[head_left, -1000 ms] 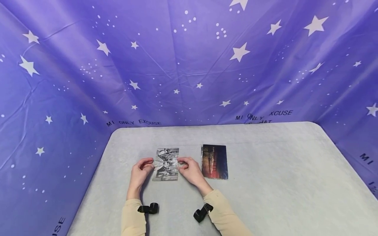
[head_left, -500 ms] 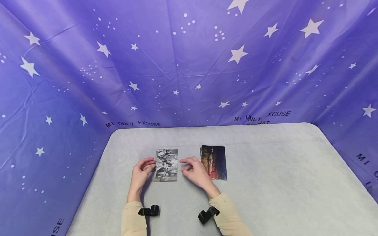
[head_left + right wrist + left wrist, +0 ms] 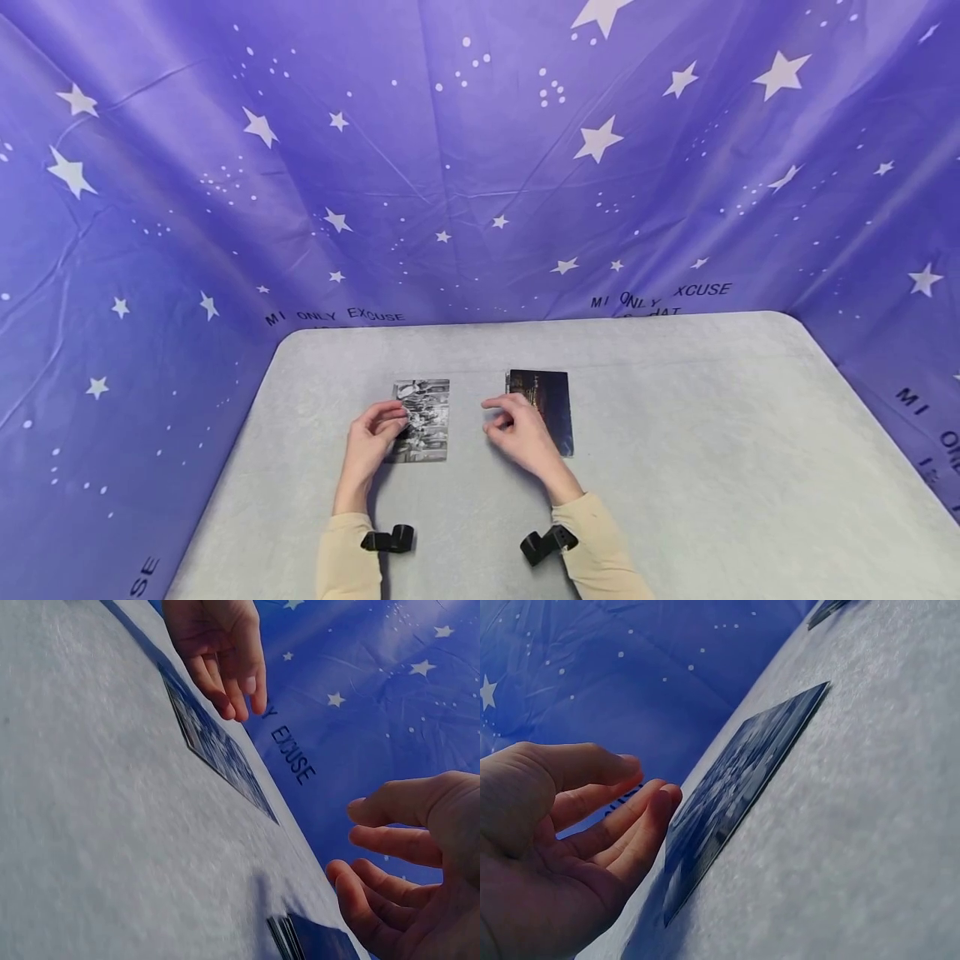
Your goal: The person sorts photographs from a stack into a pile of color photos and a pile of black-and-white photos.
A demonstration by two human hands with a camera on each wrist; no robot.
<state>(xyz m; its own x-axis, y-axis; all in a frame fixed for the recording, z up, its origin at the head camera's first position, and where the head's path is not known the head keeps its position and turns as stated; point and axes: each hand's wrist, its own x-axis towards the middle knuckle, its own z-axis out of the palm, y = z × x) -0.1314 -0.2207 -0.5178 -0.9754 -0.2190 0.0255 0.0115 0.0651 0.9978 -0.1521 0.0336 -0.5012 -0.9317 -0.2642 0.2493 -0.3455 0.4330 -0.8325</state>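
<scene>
A black-and-white picture card [image 3: 427, 425] lies flat on the table, left of centre. My left hand [image 3: 377, 432] hovers over its left edge with fingers loosely bent, and the left wrist view shows nothing between thumb and fingers. To the right lies a small stack of picture cards [image 3: 553, 408], a dark one on top; layered edges show in the right wrist view. My right hand [image 3: 525, 433] is above the left part of this stack and hides some of it. Its thumb and fingers [image 3: 375, 900] are apart and hold nothing.
The grey table [image 3: 712, 467] has a rounded far edge. A purple curtain [image 3: 465, 167] with white stars and lettering hangs behind it and along both sides. Each wrist wears a black camera [image 3: 390, 539] on a strap over a light sleeve.
My right hand has let go of the black-and-white card's right edge and moved right, over the stack. My left hand has shifted slightly right, above the card, which stays on the table.
</scene>
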